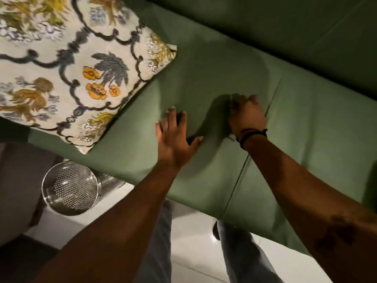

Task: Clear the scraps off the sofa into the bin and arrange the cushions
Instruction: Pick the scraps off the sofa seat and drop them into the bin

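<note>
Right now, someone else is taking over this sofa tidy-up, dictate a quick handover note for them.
Left hand: open, spread flat on the green sofa seat, holding nothing.
Right hand: curled, fingers closed by the seam between seat cushions; whether it holds a scrap cannot be seen.
Floral cushion: lying askew at the seat's left end.
Perforated metal bin: on the floor before the sofa, left of the legs.
Done: no loose scraps visible on the seat.
Left: check the seam, arrange the cushion.

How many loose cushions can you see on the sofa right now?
1. The patterned cushion lies flat on the green sofa seat at upper left, left of both hands. More may sit outside the frame.
</note>
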A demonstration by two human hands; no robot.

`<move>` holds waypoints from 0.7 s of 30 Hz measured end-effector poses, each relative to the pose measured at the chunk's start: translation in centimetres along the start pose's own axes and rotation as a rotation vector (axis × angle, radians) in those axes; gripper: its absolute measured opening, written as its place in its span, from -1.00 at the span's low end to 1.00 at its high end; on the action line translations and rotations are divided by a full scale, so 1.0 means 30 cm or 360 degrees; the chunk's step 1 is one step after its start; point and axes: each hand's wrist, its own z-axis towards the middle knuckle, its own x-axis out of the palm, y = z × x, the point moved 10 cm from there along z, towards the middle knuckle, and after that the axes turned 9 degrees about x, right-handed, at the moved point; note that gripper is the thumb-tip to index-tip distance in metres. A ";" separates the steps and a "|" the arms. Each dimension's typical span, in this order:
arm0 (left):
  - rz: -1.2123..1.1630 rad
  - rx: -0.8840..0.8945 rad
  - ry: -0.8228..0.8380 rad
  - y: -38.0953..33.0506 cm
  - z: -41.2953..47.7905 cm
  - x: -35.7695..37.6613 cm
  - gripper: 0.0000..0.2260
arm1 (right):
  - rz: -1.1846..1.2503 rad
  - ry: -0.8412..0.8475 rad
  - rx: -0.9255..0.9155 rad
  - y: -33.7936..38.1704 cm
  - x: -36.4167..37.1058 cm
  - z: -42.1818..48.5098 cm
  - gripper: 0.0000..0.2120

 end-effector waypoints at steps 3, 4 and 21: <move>0.0083 -0.0033 -0.0019 -0.003 -0.003 0.030 -0.28 | 0.0075 -0.0041 -0.0110 -0.020 0.010 -0.001 -0.74; 0.0079 -0.0035 -0.0046 -0.004 -0.004 0.026 -0.29 | 0.0060 -0.0057 -0.0135 -0.024 0.011 -0.004 -0.75; -0.0477 -0.0968 -0.1003 0.655 -0.684 -0.348 -0.54 | 0.0333 0.0642 -0.0728 0.686 0.394 -0.743 -0.87</move>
